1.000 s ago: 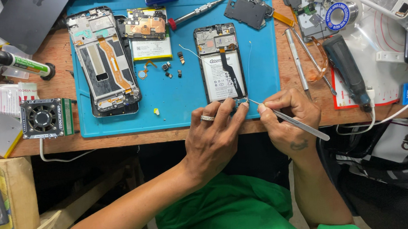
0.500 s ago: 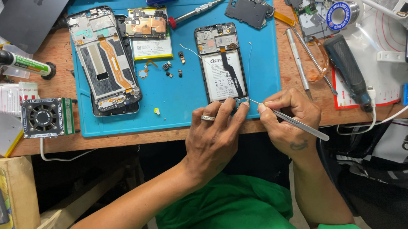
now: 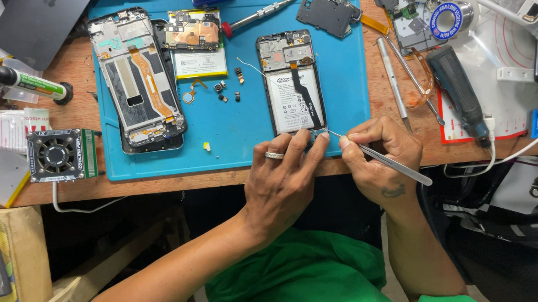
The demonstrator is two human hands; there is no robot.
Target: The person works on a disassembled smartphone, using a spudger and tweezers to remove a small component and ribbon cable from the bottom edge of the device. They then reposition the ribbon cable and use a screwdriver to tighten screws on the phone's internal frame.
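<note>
An opened phone (image 3: pixel 292 83) with its battery and flex cable exposed lies upright on a blue work mat (image 3: pixel 237 140). My left hand (image 3: pixel 283 175), wearing a ring, rests at the mat's front edge with its fingertips pressing on the phone's bottom end. My right hand (image 3: pixel 380 156) grips metal tweezers (image 3: pixel 388 161), whose tips point left at the phone's lower right corner. Both forearms come up from below the desk edge, over a green shirt.
A second dismantled phone frame (image 3: pixel 138 78), a circuit board with battery (image 3: pixel 195 42) and small loose parts (image 3: pixel 227 88) lie on the mat's left half. A screwdriver (image 3: pixel 259 13), metal picks (image 3: pixel 396 79), a dark electric driver (image 3: pixel 460 93), a small fan unit (image 3: pixel 61 156) and a glue tube (image 3: pixel 24 80) surround it.
</note>
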